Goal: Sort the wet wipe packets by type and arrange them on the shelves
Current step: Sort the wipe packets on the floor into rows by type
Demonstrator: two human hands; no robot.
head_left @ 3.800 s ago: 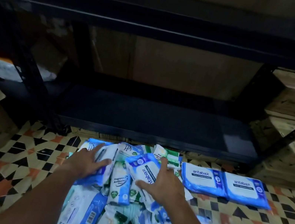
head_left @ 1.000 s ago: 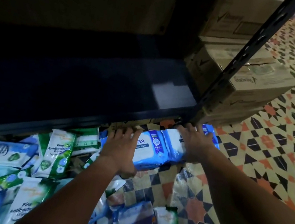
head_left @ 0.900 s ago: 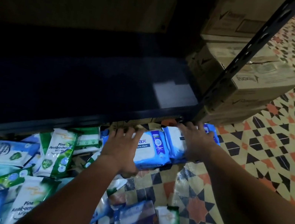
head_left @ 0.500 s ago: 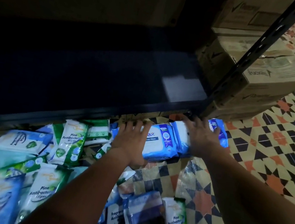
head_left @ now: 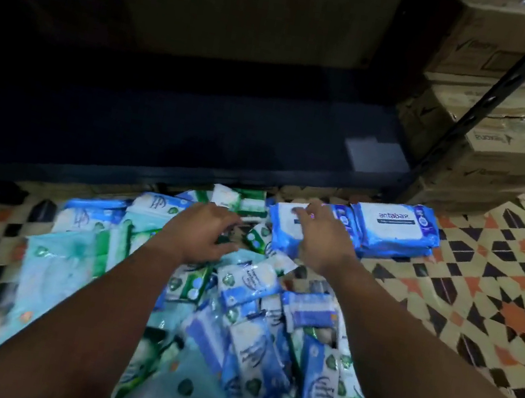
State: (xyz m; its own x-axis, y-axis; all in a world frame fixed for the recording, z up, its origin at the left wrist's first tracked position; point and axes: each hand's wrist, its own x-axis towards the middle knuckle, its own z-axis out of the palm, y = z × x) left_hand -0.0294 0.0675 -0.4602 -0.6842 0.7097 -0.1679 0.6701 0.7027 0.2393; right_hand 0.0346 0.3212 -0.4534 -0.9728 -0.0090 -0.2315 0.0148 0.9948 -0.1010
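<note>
A patterned tile floor (head_left: 496, 307) in cream, black and orange fills the lower and right parts of the frame. Across the upper half stands a dark metal shelf unit, its bottom shelf (head_left: 194, 139) a bare dark board running from the left edge to right of centre, with a slanted perforated upright (head_left: 500, 99) rising toward the upper right corner. Behind that upright, at the upper right, brown cardboard boxes (head_left: 521, 138) are stacked on the floor.

A loose pile of wet wipe packets (head_left: 249, 328) in blue, white, green and pale teal covers the floor from the centre to the bottom edge, just in front of the shelf. To the right of the pile, right of centre, a neat stack of blue antabax packets (head_left: 395, 228) lies flat on the tiles near the foot of the upright. Just to its left lies another blue packet (head_left: 284, 226) with a white face.

Both forearms reach in from the bottom edge. The right hand (head_left: 320, 239) rests on that blue packet, its fingers straight and spread, with no curl around it. The left hand (head_left: 199, 233) sits at the centre over the pile, its fingers loosely bent toward the green-and-white packets beneath; whether they grip one cannot be told through the blur.
</note>
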